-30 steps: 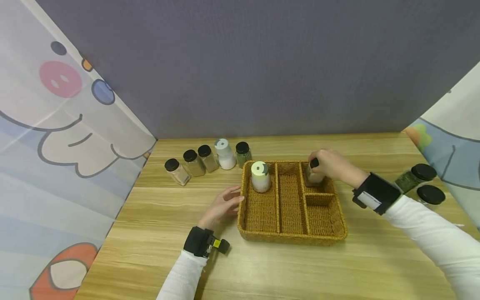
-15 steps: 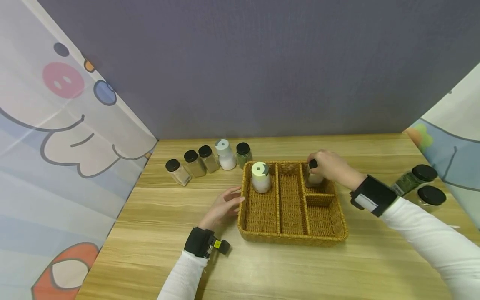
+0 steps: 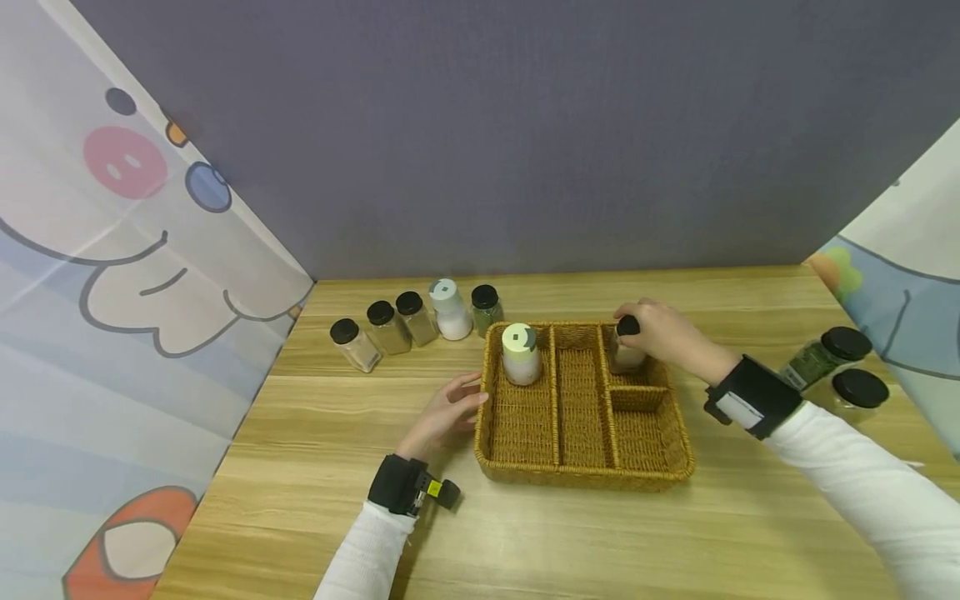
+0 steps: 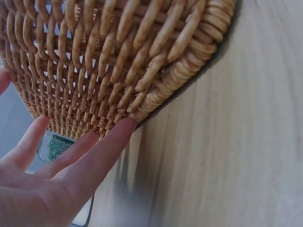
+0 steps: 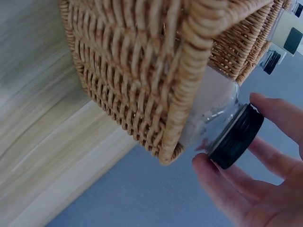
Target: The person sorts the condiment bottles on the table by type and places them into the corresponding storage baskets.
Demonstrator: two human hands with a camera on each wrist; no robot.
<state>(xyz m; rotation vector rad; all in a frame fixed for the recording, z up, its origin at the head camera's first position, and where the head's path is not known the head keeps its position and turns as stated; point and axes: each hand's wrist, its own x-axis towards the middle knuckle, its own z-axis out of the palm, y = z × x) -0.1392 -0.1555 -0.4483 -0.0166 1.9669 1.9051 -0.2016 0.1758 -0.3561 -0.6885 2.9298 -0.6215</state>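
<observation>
A woven basket point(image 3: 585, 475) with several compartments stands on the table. In its back right compartment sits a clear spice jar point(image 3: 628, 354) with a black lid and pale contents. My right hand point(image 3: 663, 333) pinches the lid point(image 5: 236, 137) between thumb and fingers, as the right wrist view shows; the jar's lower part is hidden behind the basket wall. My left hand point(image 3: 442, 414) rests at the basket's left side, and in the left wrist view its straight fingers point(image 4: 102, 156) touch the weave low down. A white shaker point(image 3: 522, 358) with a pale yellow top stands in the left compartment.
Behind the basket's left corner are a green-filled jar point(image 3: 487, 310), a white shaker point(image 3: 451, 310) and several black-lidded jars, among them a pale one point(image 3: 356, 346). At the right edge stand two more jars, one with green contents point(image 3: 813, 364). A grey panel point(image 3: 555, 150) rises behind the table.
Almost nothing differs. My right hand stays on the lid with only a slight shift, and the left hand and basket keep their places.
</observation>
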